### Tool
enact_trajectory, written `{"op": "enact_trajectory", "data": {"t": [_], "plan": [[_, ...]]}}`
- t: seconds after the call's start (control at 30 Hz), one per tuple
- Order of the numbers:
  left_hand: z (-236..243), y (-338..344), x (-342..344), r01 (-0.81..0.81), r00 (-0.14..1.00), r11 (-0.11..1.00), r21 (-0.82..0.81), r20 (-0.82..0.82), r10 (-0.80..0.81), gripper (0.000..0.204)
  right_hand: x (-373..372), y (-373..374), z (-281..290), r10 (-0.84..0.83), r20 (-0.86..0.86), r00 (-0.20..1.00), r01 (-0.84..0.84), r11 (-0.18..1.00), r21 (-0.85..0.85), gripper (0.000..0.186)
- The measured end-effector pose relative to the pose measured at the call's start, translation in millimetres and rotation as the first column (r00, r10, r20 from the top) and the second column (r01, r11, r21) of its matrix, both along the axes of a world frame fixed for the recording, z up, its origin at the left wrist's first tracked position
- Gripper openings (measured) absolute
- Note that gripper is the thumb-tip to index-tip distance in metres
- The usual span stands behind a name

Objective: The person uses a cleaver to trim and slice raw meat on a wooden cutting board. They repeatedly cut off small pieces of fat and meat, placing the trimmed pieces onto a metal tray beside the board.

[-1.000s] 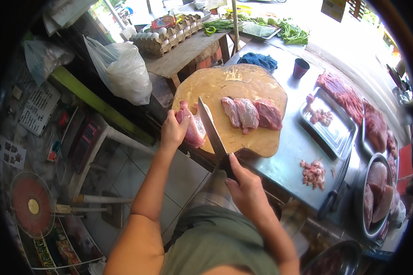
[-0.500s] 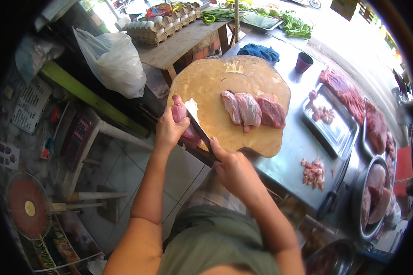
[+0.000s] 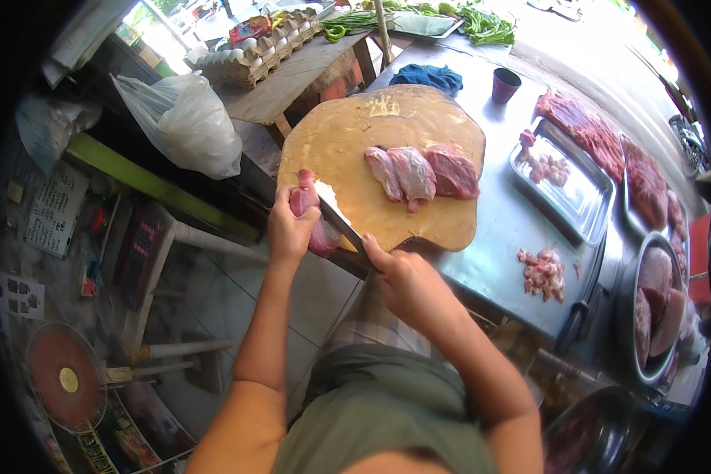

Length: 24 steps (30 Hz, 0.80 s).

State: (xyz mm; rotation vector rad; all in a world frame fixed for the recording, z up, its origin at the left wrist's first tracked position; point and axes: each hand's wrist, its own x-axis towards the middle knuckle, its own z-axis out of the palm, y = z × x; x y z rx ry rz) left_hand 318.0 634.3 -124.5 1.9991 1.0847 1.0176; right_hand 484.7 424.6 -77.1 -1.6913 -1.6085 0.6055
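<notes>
On the left part of a thick wooden chopping board [image 3: 347, 126], my left hand [image 3: 291, 229] grips a piece of raw meat [image 3: 306, 194] that hangs partly over the board's edge. In my right hand [image 3: 407, 280] is a knife [image 3: 336, 215], its blade slanting up and left against the meat. White fat shows along the blade. Several thick pieces of raw meat [image 3: 413, 175] lie side by side on the right half of the board, apart from both hands.
Right of the board, a steel table holds a tray [image 3: 588, 213] with meat scraps, a scrap pile [image 3: 542, 275], a slab of meat [image 3: 581, 130], another knife [image 3: 581, 312] and a bowl of meat [image 3: 657, 304]. A dark cup [image 3: 505, 85], blue cloth [image 3: 426, 77] and egg trays [image 3: 261, 51] stand beyond.
The view has shifted slightly, so the board and table appear further left and up. Both hands keep their hold on the meat and the knife, with little movement against the board.
</notes>
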Motion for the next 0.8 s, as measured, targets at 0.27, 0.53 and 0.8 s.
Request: {"op": "enact_trajectory", "data": {"t": [0.27,0.53,0.8], "plan": [[-11.6,7.1,-4.9,0.038,0.875,0.942,-0.333,0.466,0.129,0.037,-14.8,12.9,-5.9,-0.007,0.05,0.999,0.007,1.0,-0.005,0.058],[-2.2,-21.8,-4.5,0.312,0.719,0.824,-0.473,0.685,0.121,0.039,-5.8,-2.6,-5.2,-0.019,-0.006,1.0,0.018,0.999,-0.049,0.063],[10.0,5.4,-15.5,0.255,0.597,0.829,-0.499,0.755,0.271,0.04,-7.7,-16.7,-9.3,-0.06,-0.008,0.998,0.059,0.998,-0.032,0.061]]}}
